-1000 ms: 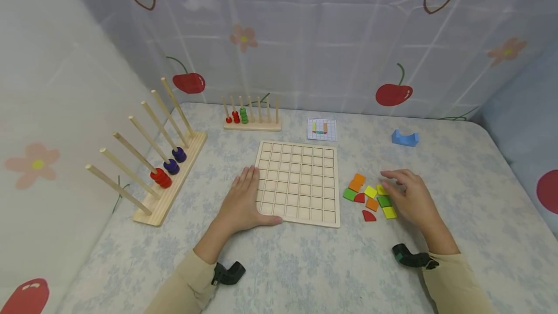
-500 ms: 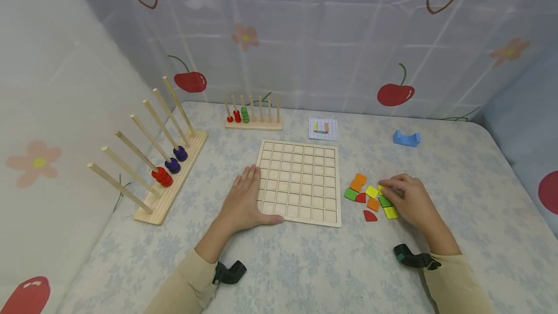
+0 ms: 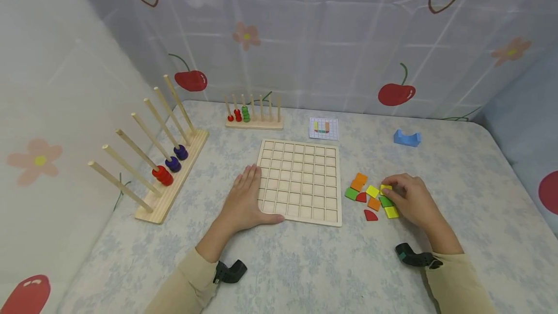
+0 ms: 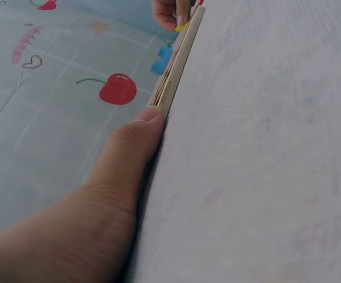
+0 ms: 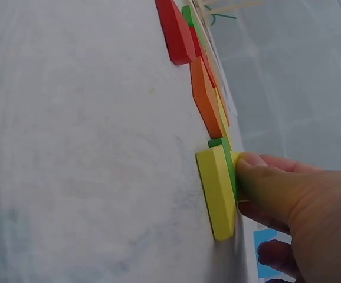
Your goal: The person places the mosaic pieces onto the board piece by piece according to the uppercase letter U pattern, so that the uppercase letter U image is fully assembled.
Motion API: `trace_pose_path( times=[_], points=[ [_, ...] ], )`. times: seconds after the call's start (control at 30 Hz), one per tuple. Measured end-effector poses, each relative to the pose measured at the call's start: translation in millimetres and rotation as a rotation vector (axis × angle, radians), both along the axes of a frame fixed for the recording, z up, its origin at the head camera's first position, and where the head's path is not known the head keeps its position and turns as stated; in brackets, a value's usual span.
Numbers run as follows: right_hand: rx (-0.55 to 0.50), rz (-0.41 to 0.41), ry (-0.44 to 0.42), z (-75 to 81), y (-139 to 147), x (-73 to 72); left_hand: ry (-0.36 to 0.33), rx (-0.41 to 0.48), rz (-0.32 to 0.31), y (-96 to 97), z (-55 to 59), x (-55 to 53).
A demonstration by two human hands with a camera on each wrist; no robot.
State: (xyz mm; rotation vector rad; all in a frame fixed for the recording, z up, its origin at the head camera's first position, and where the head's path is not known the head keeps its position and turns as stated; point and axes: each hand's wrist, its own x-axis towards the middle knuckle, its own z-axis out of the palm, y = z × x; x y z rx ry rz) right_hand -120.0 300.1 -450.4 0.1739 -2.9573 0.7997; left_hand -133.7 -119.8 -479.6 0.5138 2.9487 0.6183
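My left hand (image 3: 245, 202) lies flat with straight fingers along the left edge of a wooden grid board (image 3: 298, 182), its thumb by the lower edge. In the left wrist view the thumb (image 4: 126, 150) touches the board's side. Over on the right, my right hand (image 3: 411, 200) pinches a yellow square tile (image 3: 385, 189) between thumb and fingers. A green tile (image 3: 385, 201) and another yellow tile (image 3: 391, 212) lie just below it. The right wrist view shows the nearer yellow tile (image 5: 216, 191) partly covering the pinched one. Orange tiles (image 3: 374, 204) and red quarter-round tiles (image 3: 370, 215) lie to the left.
A large peg rack (image 3: 174, 178) with red and purple beads stands on the left. Behind the board are a smaller peg rack (image 3: 254, 124) and a pattern card (image 3: 324, 129). A blue holder (image 3: 407, 138) sits at the back right, before a curtain (image 3: 296, 38).
The right hand's fingers have closed from above onto the yellow square tile and now pinch it, with the tile shifted slightly. The left hand has stayed on the board.
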Motion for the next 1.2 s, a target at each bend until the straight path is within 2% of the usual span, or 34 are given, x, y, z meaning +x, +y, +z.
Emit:
trace_pose_path(
  times=[0.27,0.47,0.7,0.97,1.2],
  points=[
    [0.001,-0.026,-0.075,6.8,1,-6.2,0.001,-0.001,0.011,0.0,-0.2,-0.2],
    [-0.053,-0.049,-0.074,16.1,-11,-17.3,0.005,0.0,0.012,-0.5,0.3,0.0],
    [-0.165,-0.051,-0.081,26.3,-45,-35.6,0.025,-0.033,0.023,1.4,-1.2,1.2],
    [-0.242,0.012,-0.058,27.4,-89,-61.6,0.039,-0.043,0.027,3.1,-0.9,2.2],
    [-0.324,0.071,-0.065,25.2,-122,-78.1,0.009,-0.041,0.031,2.0,1.5,3.2]
  ],
)
